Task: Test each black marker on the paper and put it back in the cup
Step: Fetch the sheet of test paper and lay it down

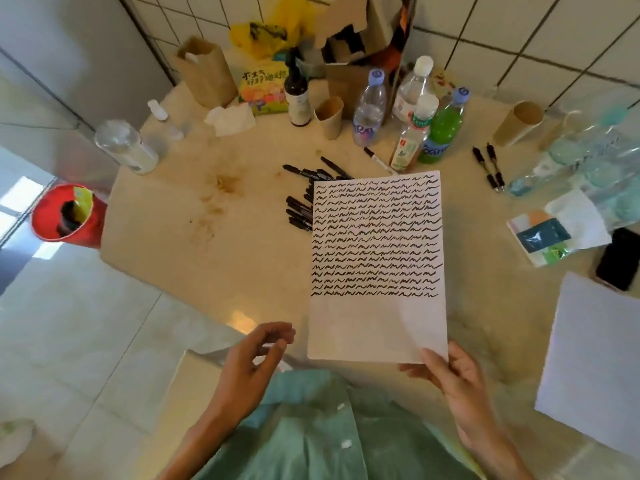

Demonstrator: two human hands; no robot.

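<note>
A white sheet of paper [377, 327] covered in rows of black squiggles lies over the middle of the beige table [214, 258]. My right hand [453, 379] pinches its near right corner. My left hand [256, 358] hovers off the sheet's near left corner, fingers loosely curled, holding nothing. A pile of black markers [304, 202] lies at the sheet's far left edge, partly hidden under it. Two more black markers [490, 168] lie to the right. A brown paper cup [330, 116] stands behind the pile; another brown cup [519, 123] lies tilted at the far right.
Several plastic bottles [370, 109] and a green bottle [443, 126] stand behind the paper. Cardboard and a paper bag [204, 71] crowd the back. A black phone [620, 258], packets [550, 233] and a blank white sheet [595, 355] lie right. A red bin [65, 216] sits on the floor left.
</note>
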